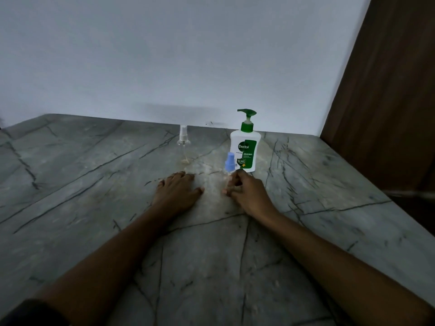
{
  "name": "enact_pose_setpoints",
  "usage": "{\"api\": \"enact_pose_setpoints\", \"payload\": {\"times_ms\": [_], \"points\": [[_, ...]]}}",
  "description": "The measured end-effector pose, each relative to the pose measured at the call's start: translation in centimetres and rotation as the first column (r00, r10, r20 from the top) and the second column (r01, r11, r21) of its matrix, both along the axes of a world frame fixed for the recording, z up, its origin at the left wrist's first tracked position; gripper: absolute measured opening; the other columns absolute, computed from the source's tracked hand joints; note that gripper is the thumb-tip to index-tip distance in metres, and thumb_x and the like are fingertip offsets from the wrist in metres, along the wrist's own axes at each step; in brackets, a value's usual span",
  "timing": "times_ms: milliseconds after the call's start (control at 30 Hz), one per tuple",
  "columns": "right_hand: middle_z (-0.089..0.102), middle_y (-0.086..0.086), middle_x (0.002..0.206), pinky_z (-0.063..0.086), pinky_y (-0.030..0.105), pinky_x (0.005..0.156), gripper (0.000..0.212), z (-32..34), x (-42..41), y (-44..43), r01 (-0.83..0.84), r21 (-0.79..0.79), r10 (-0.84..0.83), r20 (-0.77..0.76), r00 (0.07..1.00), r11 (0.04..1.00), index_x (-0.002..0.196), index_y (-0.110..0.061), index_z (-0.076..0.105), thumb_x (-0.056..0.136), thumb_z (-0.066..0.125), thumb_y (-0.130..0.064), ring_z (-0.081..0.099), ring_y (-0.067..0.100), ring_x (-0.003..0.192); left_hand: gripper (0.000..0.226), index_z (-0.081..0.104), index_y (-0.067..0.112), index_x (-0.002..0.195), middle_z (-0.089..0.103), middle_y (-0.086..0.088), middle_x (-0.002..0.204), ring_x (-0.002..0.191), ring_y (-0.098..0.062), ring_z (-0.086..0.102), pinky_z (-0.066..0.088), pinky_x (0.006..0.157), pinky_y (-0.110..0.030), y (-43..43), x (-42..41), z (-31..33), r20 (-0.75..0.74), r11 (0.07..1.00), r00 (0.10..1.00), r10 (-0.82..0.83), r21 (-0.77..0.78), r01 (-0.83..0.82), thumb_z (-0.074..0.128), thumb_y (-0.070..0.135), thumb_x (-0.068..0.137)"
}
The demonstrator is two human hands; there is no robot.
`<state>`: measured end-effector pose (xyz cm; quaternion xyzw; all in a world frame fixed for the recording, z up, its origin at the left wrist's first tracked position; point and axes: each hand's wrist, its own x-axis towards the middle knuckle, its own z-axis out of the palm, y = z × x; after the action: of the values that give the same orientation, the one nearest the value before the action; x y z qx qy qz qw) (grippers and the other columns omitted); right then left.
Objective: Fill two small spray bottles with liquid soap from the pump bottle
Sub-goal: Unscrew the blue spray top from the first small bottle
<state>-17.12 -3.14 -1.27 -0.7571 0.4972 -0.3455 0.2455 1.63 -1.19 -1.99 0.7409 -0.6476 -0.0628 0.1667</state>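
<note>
A white pump bottle with a green pump head stands upright near the back wall. Just in front of it stands a small clear spray bottle with a blue cap; my right hand grips its lower body, fingers curled round it. A second small clear spray bottle with a clear cap stands alone further left, with a little pale liquid at its bottom. My left hand rests flat on the grey marble table, fingers spread, holding nothing.
A white wall runs along the table's back edge. A dark brown wooden panel rises at the right, beside the table's right edge.
</note>
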Motion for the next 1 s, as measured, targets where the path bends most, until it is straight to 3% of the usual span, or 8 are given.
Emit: {"api": "enact_pose_setpoints", "payload": {"times_ms": [100,200,400,500,600,700,800,1000], "points": [[0.063,-0.006,0.087,0.038,0.002,0.061,0.031,0.3,-1.8,1.0,-0.018,0.059,0.016,0.036,0.999,0.998,0.088,-0.017,0.056,0.072,0.081,-0.023,0.058,0.004,0.079,0.055,0.038,0.026,0.137,0.037,-0.002,0.145,0.132,-0.021,0.033,0.023,0.110,-0.042,0.8,-1.2,0.8,-0.219,0.983,0.970,-0.107,-0.170,0.070,0.047,0.051,0.089],[0.058,-0.015,0.080,0.036,-0.002,0.058,0.034,0.8,-1.9,1.1,-0.042,0.079,0.040,0.027,0.999,0.996,0.088,-0.017,0.056,0.069,0.083,-0.026,0.051,-0.007,0.073,0.061,0.044,0.029,0.133,0.051,0.006,0.133,0.120,-0.008,0.045,0.034,0.100,-0.032,2.3,-3.4,1.7,-0.474,0.934,0.829,-0.296,-0.325,0.147,0.050,0.056,0.079],[0.058,-0.018,0.081,0.035,0.002,0.059,0.033,0.6,-2.1,0.6,-0.090,0.034,0.090,-0.002,0.996,0.995,0.089,-0.020,0.058,0.069,0.083,-0.029,0.053,-0.006,0.076,0.046,0.058,0.031,0.119,0.061,0.022,0.102,0.095,0.007,0.055,0.038,0.080,-0.013,1.9,-5.7,0.8,-0.411,0.892,0.840,-0.355,-0.418,0.173,0.068,0.046,0.076],[0.056,-0.012,0.107,0.042,0.017,0.082,0.056,1.6,-2.9,0.4,-0.179,0.176,0.201,-0.115,0.973,0.968,0.119,-0.020,0.055,0.070,0.081,-0.031,0.052,0.006,0.102,0.035,0.063,0.029,0.108,0.066,0.018,0.094,0.089,0.007,0.059,0.039,0.071,-0.012,1.7,-5.4,0.6,-0.430,0.891,0.831,-0.352,-0.425,0.158,0.071,0.040,0.075],[0.052,-0.009,0.124,0.040,0.027,0.095,0.072,3.0,-3.9,0.4,-0.224,0.267,0.222,0.037,0.974,0.937,0.134,-0.021,0.046,0.071,0.081,-0.030,0.047,0.009,0.117,0.031,0.062,0.027,0.105,0.066,0.016,0.092,0.085,0.006,0.061,0.040,0.073,-0.011,1.6,-5.3,0.7,-0.445,0.886,0.819,-0.363,-0.436,0.156,0.071,0.034,0.076],[0.061,-0.012,0.103,0.045,0.018,0.082,0.052,3.5,-3.3,0.8,-0.153,0.089,0.130,0.228,0.965,0.984,0.115,-0.024,0.058,0.070,0.081,-0.032,0.058,0.007,0.100,0.033,0.061,0.030,0.107,0.066,0.015,0.095,0.087,0.002,0.061,0.045,0.079,-0.020,1.6,-5.4,0.6,-0.426,0.882,0.814,-0.395,-0.425,0.205,0.071,0.033,0.076],[0.060,-0.013,0.086,0.041,0.003,0.061,0.041,2.9,-1.8,1.2,-0.013,-0.084,0.030,0.207,0.978,0.996,0.105,-0.019,0.064,0.071,0.081,-0.032,0.057,-0.002,0.076,0.030,0.063,0.029,0.104,0.069,0.012,0.093,0.085,0.000,0.064,0.049,0.082,-0.025,1.6,-5.5,0.4,-0.461,0.883,0.785,-0.413,-0.414,0.221,0.072,0.032,0.076],[0.057,-0.016,0.076,0.040,0.003,0.058,0.030,2.5,-1.2,1.2,0.080,-0.193,-0.038,0.211,0.977,0.978,0.093,-0.018,0.064,0.073,0.080,-0.033,0.054,-0.005,0.065,0.033,0.066,0.024,0.103,0.071,0.010,0.088,0.082,0.002,0.065,0.047,0.072,-0.013,1.6,-5.7,0.5,-0.491,0.896,0.774,-0.399,-0.390,0.214,0.074,0.033,0.073]]}}
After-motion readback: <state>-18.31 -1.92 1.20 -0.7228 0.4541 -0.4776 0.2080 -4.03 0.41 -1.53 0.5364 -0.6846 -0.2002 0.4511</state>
